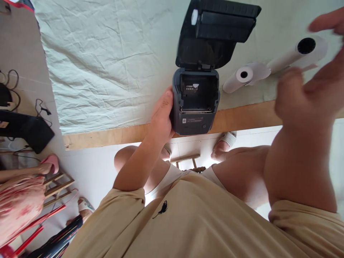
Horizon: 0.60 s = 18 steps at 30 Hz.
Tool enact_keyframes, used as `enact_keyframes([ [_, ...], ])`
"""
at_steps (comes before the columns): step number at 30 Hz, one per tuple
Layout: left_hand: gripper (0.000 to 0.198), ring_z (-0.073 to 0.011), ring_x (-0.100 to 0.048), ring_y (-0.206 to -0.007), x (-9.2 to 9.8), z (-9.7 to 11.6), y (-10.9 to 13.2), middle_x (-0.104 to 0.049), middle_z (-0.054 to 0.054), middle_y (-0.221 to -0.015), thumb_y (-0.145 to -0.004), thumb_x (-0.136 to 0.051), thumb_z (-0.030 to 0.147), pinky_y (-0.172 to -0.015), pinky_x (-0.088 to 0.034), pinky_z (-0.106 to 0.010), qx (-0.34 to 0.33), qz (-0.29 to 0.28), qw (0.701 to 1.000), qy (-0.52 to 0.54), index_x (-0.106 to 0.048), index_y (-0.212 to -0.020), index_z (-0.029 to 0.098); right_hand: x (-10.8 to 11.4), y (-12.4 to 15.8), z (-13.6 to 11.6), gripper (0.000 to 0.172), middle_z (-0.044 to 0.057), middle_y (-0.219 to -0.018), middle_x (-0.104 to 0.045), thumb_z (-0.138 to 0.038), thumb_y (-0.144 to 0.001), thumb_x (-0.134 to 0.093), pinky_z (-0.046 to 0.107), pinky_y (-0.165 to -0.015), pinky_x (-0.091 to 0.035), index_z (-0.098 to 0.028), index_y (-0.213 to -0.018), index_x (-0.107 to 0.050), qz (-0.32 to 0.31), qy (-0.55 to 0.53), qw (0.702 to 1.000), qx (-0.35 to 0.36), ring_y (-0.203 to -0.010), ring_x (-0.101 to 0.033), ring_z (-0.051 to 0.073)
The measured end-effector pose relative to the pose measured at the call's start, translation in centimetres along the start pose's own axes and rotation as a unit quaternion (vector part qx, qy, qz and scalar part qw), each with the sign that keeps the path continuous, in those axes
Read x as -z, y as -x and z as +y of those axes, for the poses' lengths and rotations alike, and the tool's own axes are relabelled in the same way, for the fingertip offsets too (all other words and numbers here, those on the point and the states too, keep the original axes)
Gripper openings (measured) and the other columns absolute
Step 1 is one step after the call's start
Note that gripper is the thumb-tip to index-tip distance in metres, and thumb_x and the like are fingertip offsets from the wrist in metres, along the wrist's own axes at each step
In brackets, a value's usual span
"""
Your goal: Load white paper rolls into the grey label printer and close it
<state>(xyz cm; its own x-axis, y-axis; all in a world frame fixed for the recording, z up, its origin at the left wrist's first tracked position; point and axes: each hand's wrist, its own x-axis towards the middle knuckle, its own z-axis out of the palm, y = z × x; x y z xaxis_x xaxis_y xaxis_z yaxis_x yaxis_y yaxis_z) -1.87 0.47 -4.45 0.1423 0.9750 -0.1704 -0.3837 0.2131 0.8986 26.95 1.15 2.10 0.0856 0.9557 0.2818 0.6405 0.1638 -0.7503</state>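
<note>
Shows matt plastic on the printer (195,123) against the left hand (162,113), glossy on its lid (205,52), smooth paper on the rolls (234,81) near the right hand (317,89), creased cloth (107,68) beyond both, bare wood along the bench edge (242,114).

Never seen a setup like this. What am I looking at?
No machine arm here: these are a person's bare hands, seen from one camera worn on the head, looking forward and down. On the pale green cloth lie a narrow-cored paper roll and a wide-cored paper roll; a dark printer, its lid open, is at the wooden table edge. The left hand touches the printer's left side; how firmly it holds is hidden. The blurred right hand is open near the wide-cored paper roll; contact can't be judged.
</note>
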Motion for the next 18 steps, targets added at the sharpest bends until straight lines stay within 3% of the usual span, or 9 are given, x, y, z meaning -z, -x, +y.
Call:
enact_keyframes([
  [4, 0.062, -0.0376, -0.072, -0.143, -2.3, 1.9, 1.1, -0.084, -0.009, -0.106, -0.097, -0.056, 0.086, -0.108, -0.069, -0.052, 0.042, 0.049, 0.998, -0.010, -0.077, -0.109, 0.029, -1.8, 1.2, -0.6, 0.039, 0.011, -0.115, -0.066, -0.051, -0.092, -0.084, 0.044, -0.085, -0.061, -0.031, -0.121, -0.067, -0.003, 0.044, 0.999, 0.027, -0.117, -0.068, 0.031],
  [7, 0.056, -0.0373, -0.078, -0.134, -3.1, 2.9, 1.7, -0.085, -0.009, -0.108, -0.098, -0.061, 0.080, -0.101, -0.072, -0.050, 0.046, 0.024, 0.998, 0.019, -0.078, -0.107, 0.028, -2.9, 0.9, 0.2, 0.044, 0.010, -0.115, -0.068, -0.051, -0.086, -0.089, 0.047, -0.087, -0.062, -0.031, -0.120, -0.071, 0.002, 0.099, 0.993, 0.063, -0.108, -0.069, 0.030],
  [10, 0.050, -0.0369, -0.076, -0.135, -3.1, 3.1, 1.7, -0.087, -0.007, -0.110, -0.095, -0.067, 0.078, -0.100, -0.073, -0.049, 0.041, 0.016, 0.999, 0.024, -0.080, -0.105, 0.031, -3.2, 0.4, 1.4, 0.051, 0.007, -0.109, -0.070, -0.041, -0.078, -0.094, 0.048, -0.087, -0.062, -0.031, -0.123, -0.071, 0.006, 0.134, 0.983, 0.128, -0.097, -0.071, 0.028],
  [13, 0.050, -0.0367, -0.074, -0.139, -2.8, 2.9, 1.5, -0.088, -0.005, -0.112, -0.097, -0.064, 0.078, -0.102, -0.072, -0.049, 0.039, 0.017, 0.999, 0.025, -0.081, -0.107, 0.033, -3.2, 0.5, 1.9, 0.062, 0.007, -0.118, -0.075, -0.025, -0.081, -0.082, 0.047, -0.091, -0.064, -0.032, -0.139, -0.063, -0.025, 0.088, 0.984, 0.151, -0.104, -0.075, 0.028],
  [18, 0.052, -0.0385, -0.068, -0.148, -2.7, 2.8, 1.5, -0.088, -0.005, -0.115, -0.095, -0.063, 0.081, -0.108, -0.069, -0.052, 0.047, 0.008, 0.999, 0.027, -0.082, -0.110, 0.034, -3.8, 0.7, 2.5, 0.051, 0.008, -0.118, -0.076, -0.014, -0.080, -0.080, 0.043, -0.091, -0.065, -0.031, -0.127, -0.074, -0.023, 0.086, 0.979, 0.182, -0.106, -0.075, 0.025],
])
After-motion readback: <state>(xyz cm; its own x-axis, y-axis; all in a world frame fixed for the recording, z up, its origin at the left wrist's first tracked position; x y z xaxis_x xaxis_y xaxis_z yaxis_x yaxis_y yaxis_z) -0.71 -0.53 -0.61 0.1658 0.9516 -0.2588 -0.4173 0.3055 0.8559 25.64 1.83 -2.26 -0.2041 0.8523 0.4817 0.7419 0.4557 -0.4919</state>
